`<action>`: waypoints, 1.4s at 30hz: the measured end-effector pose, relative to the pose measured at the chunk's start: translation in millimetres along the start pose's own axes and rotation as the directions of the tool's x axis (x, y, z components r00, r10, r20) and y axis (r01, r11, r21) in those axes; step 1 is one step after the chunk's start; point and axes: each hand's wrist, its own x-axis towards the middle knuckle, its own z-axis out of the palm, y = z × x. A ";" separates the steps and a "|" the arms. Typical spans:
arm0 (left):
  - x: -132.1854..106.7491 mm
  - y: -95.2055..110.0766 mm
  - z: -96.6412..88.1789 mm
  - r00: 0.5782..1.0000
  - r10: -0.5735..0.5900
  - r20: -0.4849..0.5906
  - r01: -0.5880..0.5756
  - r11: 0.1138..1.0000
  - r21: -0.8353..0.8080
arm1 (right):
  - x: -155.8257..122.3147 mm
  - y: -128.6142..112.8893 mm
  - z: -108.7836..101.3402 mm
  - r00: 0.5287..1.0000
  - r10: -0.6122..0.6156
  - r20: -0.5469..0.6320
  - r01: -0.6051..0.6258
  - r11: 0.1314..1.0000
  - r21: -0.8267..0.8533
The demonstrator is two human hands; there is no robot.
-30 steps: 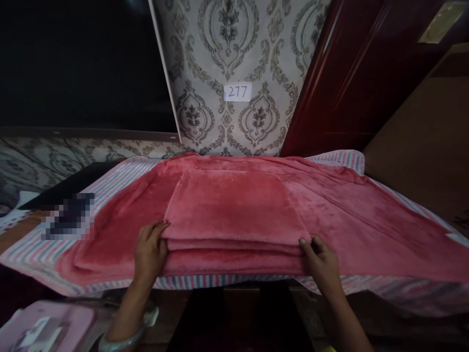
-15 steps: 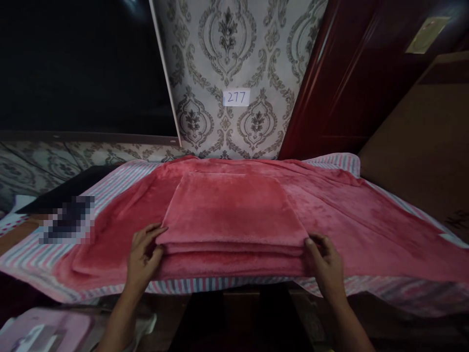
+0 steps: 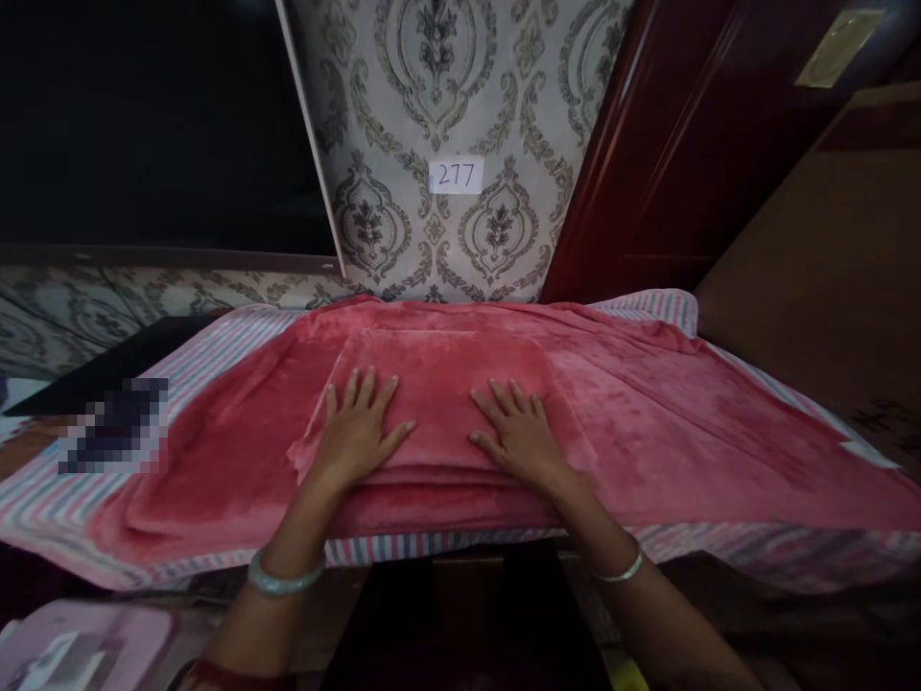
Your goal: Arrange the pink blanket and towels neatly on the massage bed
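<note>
A folded red fleece cloth (image 3: 442,369) lies in a neat square on top of a larger spread red fleece blanket (image 3: 683,422). My left hand (image 3: 356,432) rests flat on the folded cloth's near left part, fingers spread. Flat on its near right part lies my right hand (image 3: 518,432), fingers spread too. Neither hand holds anything. Each wrist wears a bangle.
A striped sheet (image 3: 216,350) covers the table under the blanket. A dark flat object (image 3: 101,369) and a blurred patch lie at the left. Patterned wall with a paper label "277" (image 3: 456,176) stands behind; a dark red door (image 3: 691,144) at right. A pink box (image 3: 79,648) sits bottom left.
Both hands left the front corners of the folded cloth and moved up onto its top, now pressing flat with fingers spread.
</note>
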 end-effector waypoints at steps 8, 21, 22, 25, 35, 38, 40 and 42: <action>-14.1 -9.2 28.5 0.997 -0.062 0.046 0.060 0.998 0.028 | -10.7 7.6 27.5 1.000 -0.006 -0.028 0.006 1.000 0.005; -32.3 -15.1 15.8 0.999 -0.044 0.021 0.040 0.989 0.140 | -30.0 17.0 16.6 0.999 -0.043 0.007 0.043 0.999 -0.005; -38.5 -19.3 15.7 0.999 -0.047 0.014 0.044 0.987 0.156 | -36.2 20.6 16.1 0.999 -0.043 0.004 0.043 0.999 -0.011; -58.3 -35.5 14.6 0.998 -0.062 -0.008 0.062 0.982 0.177 | -55.8 34.3 15.9 0.999 -0.035 -0.016 0.035 0.999 -0.014; -25.5 -18.4 -25.5 0.993 0.083 -0.079 -0.080 0.996 0.043 | -6.3 41.3 -21.6 0.991 -0.071 -0.115 0.083 0.991 0.105; 16.7 18.1 -26.9 0.987 0.164 0.000 -0.164 0.986 -0.030 | 42.2 19.7 -28.9 0.997 -0.073 -0.031 0.076 0.992 0.105; 41.5 34.6 -20.1 0.981 0.187 0.053 -0.185 0.982 -0.045 | 67.7 8.7 -24.6 0.997 -0.053 0.055 0.047 0.995 0.090; 58.5 40.9 -7.2 0.976 0.184 0.119 -0.182 0.983 -0.026 | 82.9 3.7 -13.0 0.991 -0.036 0.132 0.027 0.997 0.071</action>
